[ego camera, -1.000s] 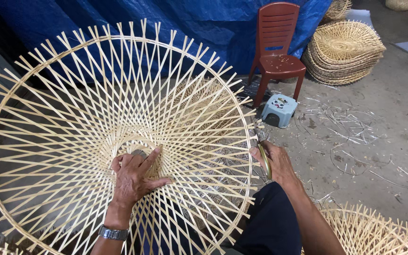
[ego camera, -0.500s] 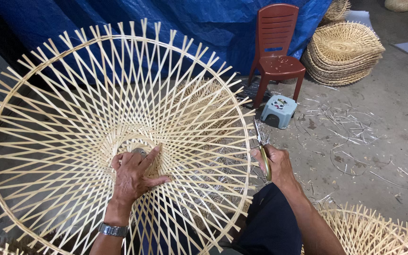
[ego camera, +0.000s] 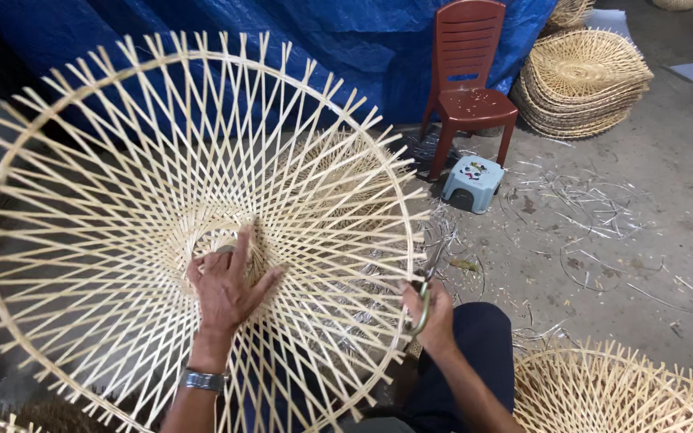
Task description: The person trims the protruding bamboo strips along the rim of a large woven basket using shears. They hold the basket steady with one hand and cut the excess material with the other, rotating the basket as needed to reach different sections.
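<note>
Now your left hand [ego camera: 226, 289] still presses flat, fingers spread, inside the large round pale bamboo lattice frame [ego camera: 122, 144]; your right hand [ego camera: 433, 309], lower than 0.5 s ago, grips green-handled snips [ego camera: 423, 301] at its rim.

Left hand [ego camera: 226, 289]: bare, no glove or ring visible.
Left wrist: silver metal-link wristwatch [ego camera: 202, 380].
Right hand [ego camera: 435, 314]: bare.
Forearms: uncovered, no sleeves in view.
Legs: dark navy trousers [ego camera: 475, 353].
</note>
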